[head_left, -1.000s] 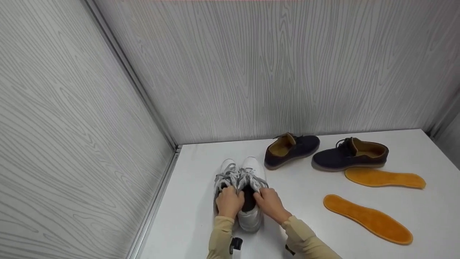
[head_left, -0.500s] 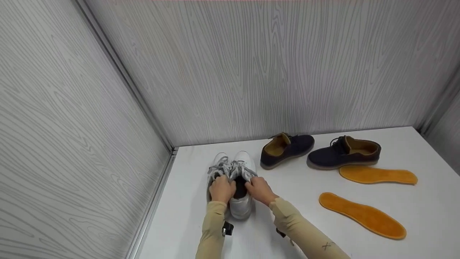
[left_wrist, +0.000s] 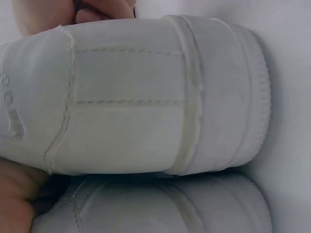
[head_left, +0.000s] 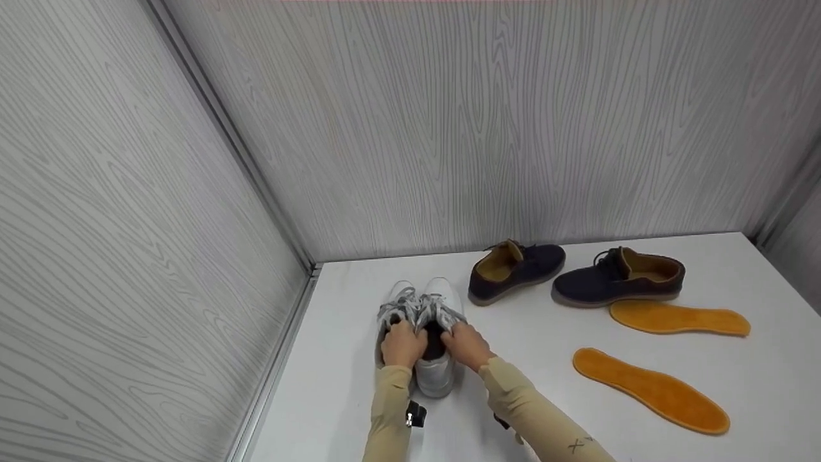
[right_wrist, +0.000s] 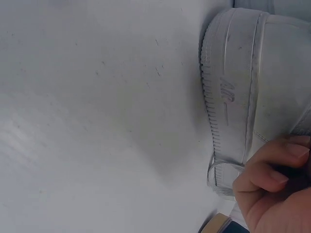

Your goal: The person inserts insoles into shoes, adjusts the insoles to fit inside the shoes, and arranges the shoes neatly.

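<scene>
Two white sneakers with grey laces stand side by side on the white table, toes pointing away. My left hand (head_left: 402, 344) lies over the opening of the left sneaker (head_left: 401, 296), fingers curled in at its collar and thumb at the inner edge of the right sneaker (head_left: 434, 378). With its fingers bent over the outer collar, my right hand (head_left: 468, 346) grips the right sneaker. In the left wrist view the right sneaker's heel (left_wrist: 131, 97) fills the middle. The right wrist view shows its sole side (right_wrist: 231, 82) down on the table, beside my bent fingers (right_wrist: 265, 174).
Behind and to the right stand two dark lace-up shoes, one angled (head_left: 542, 264) and one sideways (head_left: 587, 285). Two orange insoles lie at the right, one near the dark shoe (head_left: 680, 319), one nearer me (head_left: 660, 393). Wood-grain panels (head_left: 449, 128) wall the back and left.
Both hands have kept hold while the sneakers shifted a little away from me and slightly left. The whole head view has also moved slightly. Dark shoes and insoles stay put.
</scene>
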`<action>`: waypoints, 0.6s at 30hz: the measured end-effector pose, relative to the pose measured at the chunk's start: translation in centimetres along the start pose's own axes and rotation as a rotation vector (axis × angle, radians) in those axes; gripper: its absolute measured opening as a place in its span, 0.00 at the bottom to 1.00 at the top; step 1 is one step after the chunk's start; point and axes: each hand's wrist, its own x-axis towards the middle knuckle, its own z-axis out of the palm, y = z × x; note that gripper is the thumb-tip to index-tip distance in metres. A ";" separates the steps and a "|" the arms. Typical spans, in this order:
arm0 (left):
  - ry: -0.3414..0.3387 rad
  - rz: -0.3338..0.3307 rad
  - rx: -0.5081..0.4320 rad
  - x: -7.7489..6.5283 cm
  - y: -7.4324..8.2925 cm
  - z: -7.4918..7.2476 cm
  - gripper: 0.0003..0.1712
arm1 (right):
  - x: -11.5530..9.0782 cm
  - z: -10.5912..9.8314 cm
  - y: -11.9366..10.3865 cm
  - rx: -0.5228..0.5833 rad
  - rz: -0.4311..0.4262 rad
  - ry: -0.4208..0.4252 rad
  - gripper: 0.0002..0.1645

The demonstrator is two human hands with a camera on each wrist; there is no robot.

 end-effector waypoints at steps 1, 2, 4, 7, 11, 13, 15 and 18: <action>-0.003 -0.005 -0.005 0.0 0.0 0.0 0.14 | 0.0 0.0 -0.1 -0.004 0.012 -0.004 0.15; -0.005 -0.012 -0.006 0.0 0.0 -0.1 0.14 | 0.0 0.0 -0.1 -0.008 0.017 -0.007 0.15; -0.009 -0.015 -0.017 0.0 0.0 -0.1 0.14 | 0.0 -0.1 -0.1 -0.014 0.023 -0.006 0.15; -0.008 -0.009 -0.032 0.2 0.3 -0.1 0.14 | 0.1 -0.5 -0.1 -0.027 0.025 0.007 0.15; -0.007 -0.001 -0.046 0.4 0.4 -0.1 0.14 | 0.2 -0.6 0.0 -0.032 0.019 0.013 0.17; -0.011 -0.001 -0.051 0.3 0.3 0.1 0.14 | -0.2 -0.6 0.0 -0.033 0.019 0.010 0.17; -0.022 -0.005 -0.059 -0.1 0.1 0.1 0.14 | -0.6 -0.4 0.1 -0.032 0.019 0.000 0.16; -0.039 -0.015 -0.058 -0.4 -0.1 0.0 0.14 | -1.0 -0.2 0.0 -0.046 0.014 -0.034 0.16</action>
